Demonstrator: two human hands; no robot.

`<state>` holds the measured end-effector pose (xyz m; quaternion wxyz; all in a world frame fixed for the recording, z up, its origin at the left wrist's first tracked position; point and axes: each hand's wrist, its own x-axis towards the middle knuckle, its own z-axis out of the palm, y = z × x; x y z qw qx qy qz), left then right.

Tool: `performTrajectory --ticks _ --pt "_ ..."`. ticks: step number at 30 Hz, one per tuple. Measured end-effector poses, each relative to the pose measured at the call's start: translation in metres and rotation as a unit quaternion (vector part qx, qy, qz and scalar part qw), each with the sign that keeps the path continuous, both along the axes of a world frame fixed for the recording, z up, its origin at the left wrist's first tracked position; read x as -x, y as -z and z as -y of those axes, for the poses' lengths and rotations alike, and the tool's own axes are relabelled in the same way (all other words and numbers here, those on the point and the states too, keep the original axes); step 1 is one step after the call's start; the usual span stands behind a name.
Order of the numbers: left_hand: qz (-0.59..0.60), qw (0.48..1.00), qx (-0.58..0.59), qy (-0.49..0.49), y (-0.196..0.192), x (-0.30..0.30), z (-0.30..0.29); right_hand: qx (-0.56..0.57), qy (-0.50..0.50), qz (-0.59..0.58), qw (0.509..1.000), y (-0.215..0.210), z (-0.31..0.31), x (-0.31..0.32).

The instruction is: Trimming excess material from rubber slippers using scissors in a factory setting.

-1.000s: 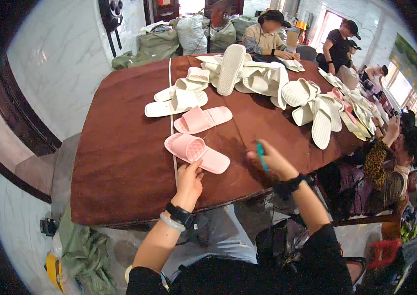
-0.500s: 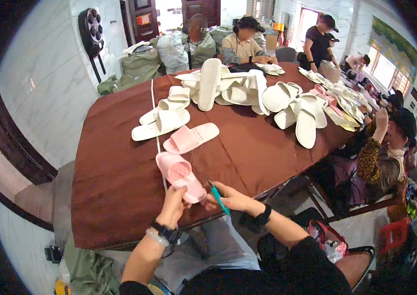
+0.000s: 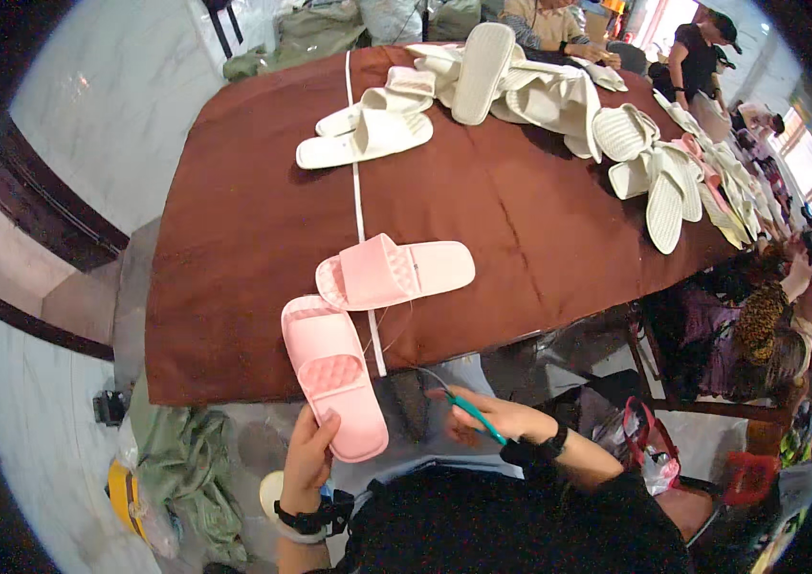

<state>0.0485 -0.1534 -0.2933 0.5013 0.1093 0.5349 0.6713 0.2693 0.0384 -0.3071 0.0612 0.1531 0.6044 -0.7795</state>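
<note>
My left hand (image 3: 307, 457) grips a pink slipper (image 3: 353, 421) near its heel end, thumb on top of the sole. The slipper's toe reaches over the table's near edge and meets a second pink slipper (image 3: 443, 268) lying on the cloth. Thin thread (image 3: 395, 320) loops beside the two slippers. To the right, my right hand (image 3: 502, 421) is closed round a teal-handled tool (image 3: 476, 417) with a thin, curved metal tip pointing toward the table edge. The tool is apart from the slipper. Some right-hand fingers are blurred.
A brown cloth covers the table (image 3: 253, 249), with a white strip (image 3: 358, 206) across it. White slippers (image 3: 368, 139) lie farther off, with more in a pile (image 3: 549, 100) and at the right (image 3: 664, 191). Other people sit or stand around the table. Green sacks (image 3: 191, 469) lie at lower left.
The view has tipped downward. My left hand has drawn the held slipper toward me, partly past the table edge. My right hand and the tool have moved away from the slipper, to the right.
</note>
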Motion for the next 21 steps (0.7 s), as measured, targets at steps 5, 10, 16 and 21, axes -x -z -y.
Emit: performTrajectory --ticks 5,10,16,21 --pt "-0.007 1.000 -0.005 -0.003 0.013 0.003 0.025 -0.107 -0.023 0.048 0.993 0.004 0.010 0.046" --pt "-0.024 1.000 -0.003 0.006 0.023 0.000 0.031 -0.072 0.034 0.072 0.994 -0.007 0.018 0.073" --pt "0.019 1.000 -0.001 0.010 0.029 0.004 0.033 -0.050 0.028 0.112 0.992 -0.025 0.019 0.088" --pt "0.007 0.999 0.011 -0.036 0.035 0.015 0.046 -0.191 0.068 0.044 0.978 -0.024 0.016 0.076"
